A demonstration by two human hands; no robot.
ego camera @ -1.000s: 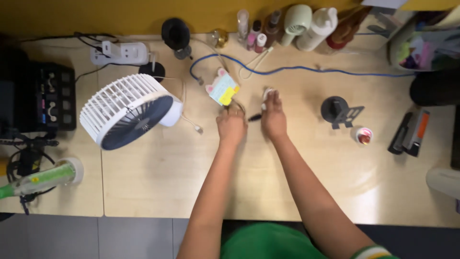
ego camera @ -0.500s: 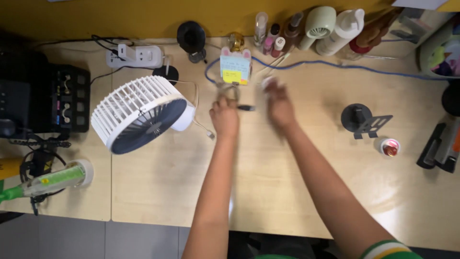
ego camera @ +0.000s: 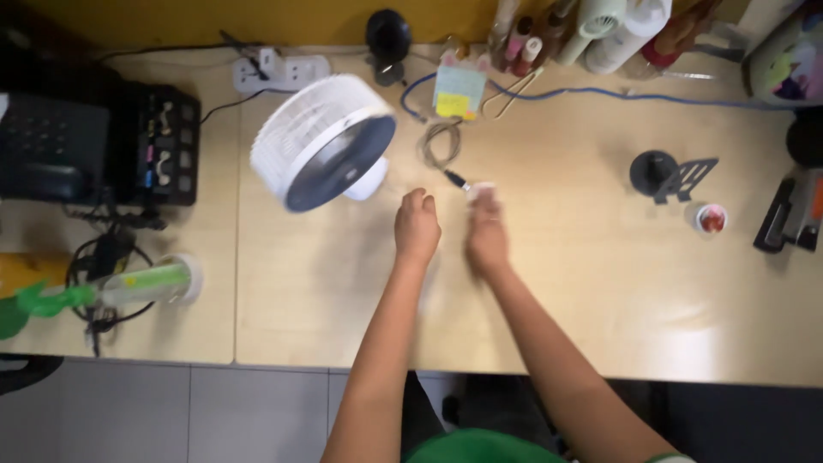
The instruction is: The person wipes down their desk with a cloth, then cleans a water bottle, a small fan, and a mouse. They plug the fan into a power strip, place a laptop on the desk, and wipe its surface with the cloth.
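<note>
1. Left hand (ego camera: pixel 417 228): knuckles up on the table (ego camera: pixel 557 283), fingers curled loosely, holding nothing visible.
2. Right hand (ego camera: pixel 487 236): blurred, fingertips at a small white object (ego camera: pixel 482 189); grip on it not discernible.
3. Cable (ego camera: pixel 439 144): thin, coiled, lying just beyond both hands; dark plug end (ego camera: pixel 456 179) close beside the white object, contact unclear.
4. Fan (ego camera: pixel 321 141): white grille, dark blades, left of the cable, tilted; outline smeared by motion blur.
5. Notepad (ego camera: pixel 454 90): pale, with yellow sticky note, behind the coil.
6. Bottles (ego camera: pixel 591 26): along the far edge, tops cut off by the frame.
7. Stand (ego camera: pixel 664 176): black, well right of the hands.
</note>
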